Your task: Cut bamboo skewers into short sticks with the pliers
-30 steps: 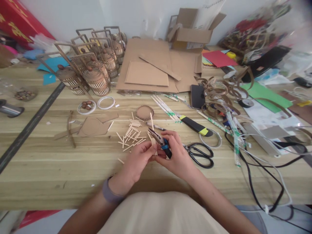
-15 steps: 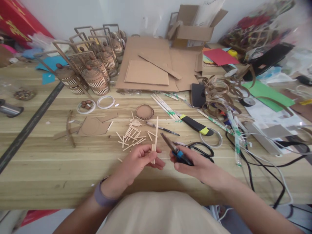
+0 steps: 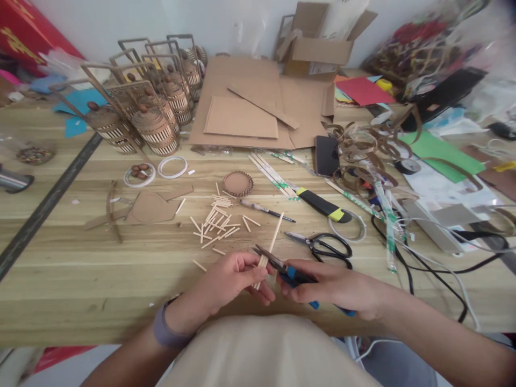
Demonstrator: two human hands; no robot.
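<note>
Pinched in my left hand (image 3: 242, 274) are several thin wooden sticks (image 3: 263, 263), one much longer than the others and slanting up to the right. My right hand (image 3: 318, 282) grips snips (image 3: 278, 262) with blue-and-black handles. The snips' jaws lie across the sticks just above my left fingertips; whether they bite into the wood I cannot tell. Short cut sticks (image 3: 217, 223) lie scattered on the table beyond my left hand. Black-handled scissors (image 3: 322, 246) rest just past my right hand.
A round cardboard piece with a beaded-looking rim (image 3: 237, 184), a pen (image 3: 266, 209) and a utility knife (image 3: 322, 204) lie ahead. Lidded handled baskets (image 3: 155, 131) stand back left. Cardboard sheets (image 3: 242, 118) lie at the back; brown strips (image 3: 358, 145) and cables (image 3: 435, 269) are at right.
The snips have moved left and down, from beside the sticks to across them. The sticks have tilted to the right and dropped slightly in my left hand. The scissors are now less covered.
</note>
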